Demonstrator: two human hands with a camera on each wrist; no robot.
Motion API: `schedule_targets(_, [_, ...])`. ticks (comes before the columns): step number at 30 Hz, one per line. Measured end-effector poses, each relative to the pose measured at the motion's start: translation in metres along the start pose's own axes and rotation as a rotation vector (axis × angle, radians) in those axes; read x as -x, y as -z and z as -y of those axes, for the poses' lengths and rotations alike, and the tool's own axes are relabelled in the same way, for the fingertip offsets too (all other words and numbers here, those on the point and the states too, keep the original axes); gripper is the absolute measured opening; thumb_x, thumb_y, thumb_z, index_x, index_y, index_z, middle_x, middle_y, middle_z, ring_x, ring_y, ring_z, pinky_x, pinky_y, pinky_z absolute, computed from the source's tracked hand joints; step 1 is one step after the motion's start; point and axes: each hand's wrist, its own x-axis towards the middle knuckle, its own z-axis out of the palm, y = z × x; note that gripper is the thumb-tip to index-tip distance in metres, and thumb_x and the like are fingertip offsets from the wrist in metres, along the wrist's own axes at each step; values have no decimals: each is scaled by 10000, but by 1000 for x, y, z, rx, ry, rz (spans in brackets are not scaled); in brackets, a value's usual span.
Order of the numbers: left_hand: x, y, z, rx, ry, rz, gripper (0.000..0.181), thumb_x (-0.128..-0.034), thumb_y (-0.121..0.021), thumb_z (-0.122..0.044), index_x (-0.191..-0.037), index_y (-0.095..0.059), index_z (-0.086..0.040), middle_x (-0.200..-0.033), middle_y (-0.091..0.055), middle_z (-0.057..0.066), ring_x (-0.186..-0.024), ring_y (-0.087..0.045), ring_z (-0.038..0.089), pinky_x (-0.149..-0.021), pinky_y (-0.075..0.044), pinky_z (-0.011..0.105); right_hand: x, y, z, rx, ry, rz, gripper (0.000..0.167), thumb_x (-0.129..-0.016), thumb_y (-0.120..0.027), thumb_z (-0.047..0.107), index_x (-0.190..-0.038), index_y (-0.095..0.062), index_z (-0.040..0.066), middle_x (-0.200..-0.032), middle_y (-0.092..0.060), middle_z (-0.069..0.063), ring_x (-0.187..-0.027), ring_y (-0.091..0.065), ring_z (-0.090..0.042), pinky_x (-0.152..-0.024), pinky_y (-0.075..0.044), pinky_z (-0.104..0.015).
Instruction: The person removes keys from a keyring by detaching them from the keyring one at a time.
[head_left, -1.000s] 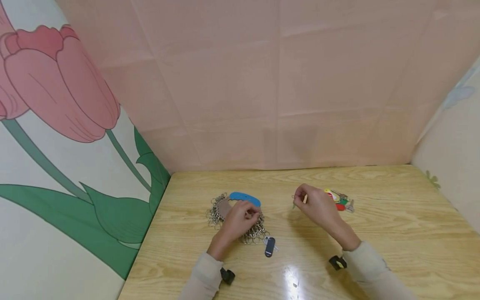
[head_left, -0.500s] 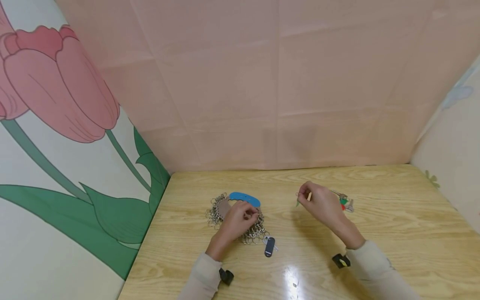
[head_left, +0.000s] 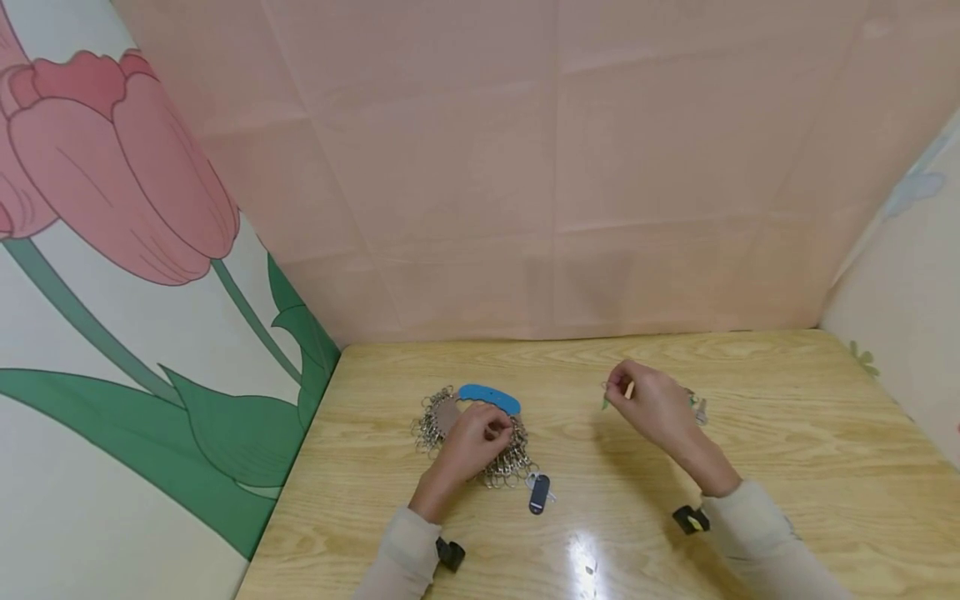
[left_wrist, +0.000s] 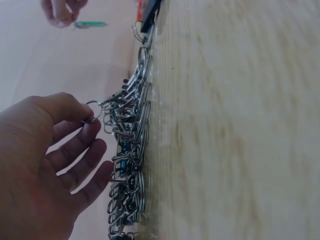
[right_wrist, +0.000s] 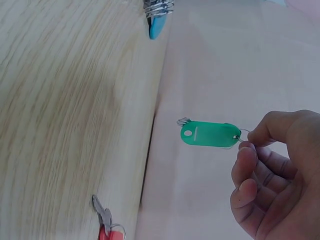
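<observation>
In the left wrist view, my left hand (left_wrist: 45, 165) pinches a metal split ring (left_wrist: 96, 103) between thumb and index finger. That ring is at the edge of a dense bunch of metal rings and clasps (left_wrist: 132, 130) lying on the table. My right hand (head_left: 652, 404) is raised above the table and, in the right wrist view, pinches the thin ring of a green key tag (right_wrist: 210, 134). A bit of metal, likely a key, peeks from behind the tag's far end. Beside the metal bunch lies a dark key tag (head_left: 539, 494) with a white label.
A scalloped blue piece (head_left: 487, 396) and a brown piece (head_left: 447, 415) sit among the metal rings. Behind my right hand lies a key (head_left: 701, 411); other tags there are mostly hidden. The wooden table (head_left: 810, 467) meets a pink backdrop (head_left: 465, 208) at the back.
My right hand has drifted right with the green key tag, now covering the red and yellow items that showed behind it. The left hand has barely shifted.
</observation>
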Motion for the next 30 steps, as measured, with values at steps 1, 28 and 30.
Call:
schedule_targets(1, [0,0,0,1,-2,1,66,-1022,-718,-143,-1047,-780,-139,-1013,-724,-35,-927,-644,70,-788,-576,189,0,0,-1,0,-2,0,63,-974,-685,127,-933,-698,81,-767,-696,-13,-493,-438,-55,-425,-337,-230])
schedule_targets(28, [3,4,3,-7,39,40,92,-1025,-719,-151,-1085,-787,-133,-999,-752,-26,-903,-673,73,-803,-578,228,8,10,-29,-7,-76,10,81,-982,-679,138,-967,-688,58,-767,-712,-34,-482,-525,-59,-429,-366,-252])
schedule_targets(30, [3,4,2,-7,44,47,99,-1028,-715,-154,-1094,-785,-130,-1007,-752,-21,-909,-675,78,-807,-579,231,8,10,-31,-9,-88,12,65,-976,-677,126,-970,-690,63,-776,-718,-33,-512,-543,-72,-437,-373,-254])
